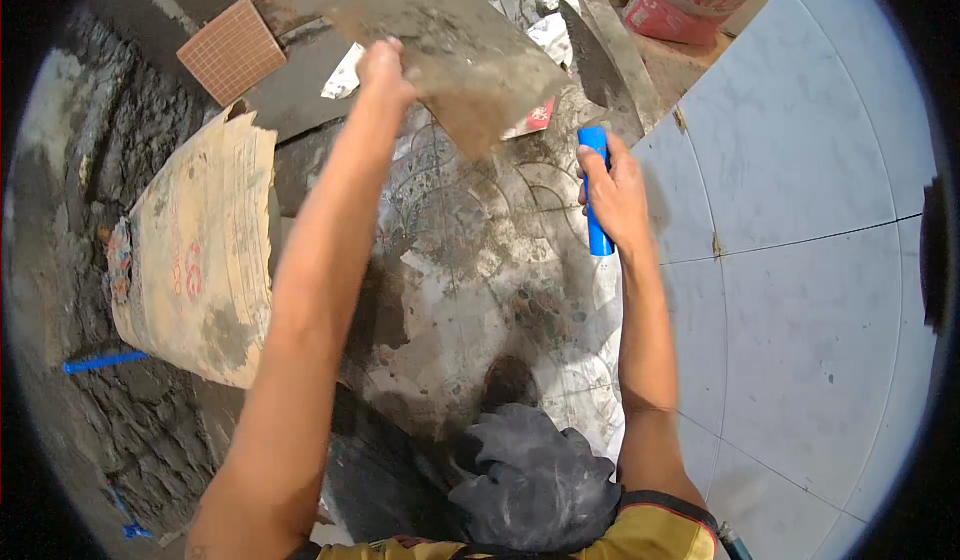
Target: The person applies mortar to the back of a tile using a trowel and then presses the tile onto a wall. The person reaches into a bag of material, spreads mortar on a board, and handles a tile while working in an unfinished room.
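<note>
My left hand (385,72), reaching far forward, is closed on the near edge of a large flat grey-brown tile (450,40). The tile is smeared with mortar, tilted, and blurred at its near corner. My right hand (618,192) is wrapped round a blue cylindrical handle (594,145), thumb along its side. Just beyond the handle is a dark, jagged-edged, blade-like piece (590,55); whether it joins the handle, I cannot tell. Below both hands lies a pale sheet (450,305) stained with mortar.
A torn paper sack (215,250) stands at the left, by wet mortar (150,440) and a blue strip (105,362). A small brown gridded tile (232,52) lies far left. Pale blue-grey tiles (800,290) cover the right side. A red-and-white bag (690,5) sits far right.
</note>
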A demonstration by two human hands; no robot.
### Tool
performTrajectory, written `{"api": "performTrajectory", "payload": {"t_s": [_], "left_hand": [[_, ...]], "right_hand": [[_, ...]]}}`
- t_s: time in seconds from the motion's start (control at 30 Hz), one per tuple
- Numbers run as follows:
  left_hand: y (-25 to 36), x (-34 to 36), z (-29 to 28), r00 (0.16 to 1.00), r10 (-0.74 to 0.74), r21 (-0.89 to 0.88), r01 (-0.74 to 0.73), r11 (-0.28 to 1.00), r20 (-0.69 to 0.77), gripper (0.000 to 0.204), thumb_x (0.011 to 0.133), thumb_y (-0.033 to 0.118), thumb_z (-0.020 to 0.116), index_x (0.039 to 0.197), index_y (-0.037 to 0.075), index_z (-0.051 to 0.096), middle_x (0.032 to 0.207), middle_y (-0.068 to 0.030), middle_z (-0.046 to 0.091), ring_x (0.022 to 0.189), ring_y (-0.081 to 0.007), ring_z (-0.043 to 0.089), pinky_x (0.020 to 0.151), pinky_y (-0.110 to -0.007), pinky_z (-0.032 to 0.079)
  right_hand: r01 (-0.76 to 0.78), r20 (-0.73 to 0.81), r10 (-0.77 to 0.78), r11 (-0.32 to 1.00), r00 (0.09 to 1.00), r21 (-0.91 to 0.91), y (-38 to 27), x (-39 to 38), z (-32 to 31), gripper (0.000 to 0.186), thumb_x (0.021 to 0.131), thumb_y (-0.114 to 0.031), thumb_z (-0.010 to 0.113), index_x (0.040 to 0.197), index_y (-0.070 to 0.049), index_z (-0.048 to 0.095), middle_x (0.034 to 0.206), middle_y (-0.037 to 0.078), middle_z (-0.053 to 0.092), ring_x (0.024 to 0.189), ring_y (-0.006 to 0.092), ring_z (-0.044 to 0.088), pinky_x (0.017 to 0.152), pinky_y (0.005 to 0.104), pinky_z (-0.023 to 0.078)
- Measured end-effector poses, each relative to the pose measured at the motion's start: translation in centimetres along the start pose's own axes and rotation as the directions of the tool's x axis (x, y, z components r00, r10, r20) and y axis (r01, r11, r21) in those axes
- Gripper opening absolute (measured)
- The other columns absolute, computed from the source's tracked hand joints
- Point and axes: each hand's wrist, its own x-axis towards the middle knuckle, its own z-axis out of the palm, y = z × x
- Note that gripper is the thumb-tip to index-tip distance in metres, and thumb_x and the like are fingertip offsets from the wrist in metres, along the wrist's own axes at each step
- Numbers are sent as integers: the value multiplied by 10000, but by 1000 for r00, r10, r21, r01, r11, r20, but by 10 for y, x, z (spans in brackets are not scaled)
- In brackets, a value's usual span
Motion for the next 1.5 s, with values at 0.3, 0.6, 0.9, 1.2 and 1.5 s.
{"api": "performTrajectory", "payload": {"t_s": [0.3, 0.6, 0.9, 1.2, 1.5], "left_hand": [[52, 98, 103, 967, 209, 121, -193, 974, -142, 337, 855, 86, 552, 1174, -23, 538, 1106, -167, 621, 852, -331, 656, 662, -558, 559], [24, 92, 140, 887, 410, 256, -455, 853, 212, 293, 914, 111, 511, 1183, 2, 549, 1054, -149, 635, 873, -311, 650, 730, -522, 554], [29, 69, 153, 901, 310, 324, -404, 856, 304, 285, 951, 152, 514, 1204, 23, 524, 1127, -139, 595, 964, -305, 612, 794, -546, 535], [29, 49, 156, 855, 327, 605, -517, 605, 404, 273, 956, 167, 522, 1191, 30, 544, 1087, -136, 612, 930, -272, 607, 797, -462, 532], [64, 16, 124, 744, 584, 416, -667, 618, 326, 329, 966, 172, 502, 1222, -31, 540, 1083, -150, 631, 913, -269, 604, 818, -417, 503]], "right_hand": [[-96, 48, 94, 995, 994, 40, 19, 46, 16, 387, 889, -348, 530, 1023, 3, 624, 795, 224, 652, 794, 392, 640, 755, 462, 480], [297, 33, -304, 944, 952, 141, -19, 144, 86, 356, 927, -346, 512, 939, 6, 570, 745, 120, 624, 641, 205, 623, 577, 373, 502], [585, 390, -440, 674, 808, -451, -8, 208, 137, 236, 797, -183, 548, 888, -37, 710, 885, 177, 691, 732, 341, 677, 634, 479, 548], [368, -9, -372, 914, 928, 169, -73, 215, 116, 386, 912, -254, 408, 809, 58, 610, 720, 276, 643, 617, 376, 666, 660, 459, 537], [479, 263, -416, 591, 871, -649, 33, 255, 116, 338, 853, -307, 556, 998, -23, 666, 914, 219, 673, 818, 340, 666, 744, 428, 537]]}}
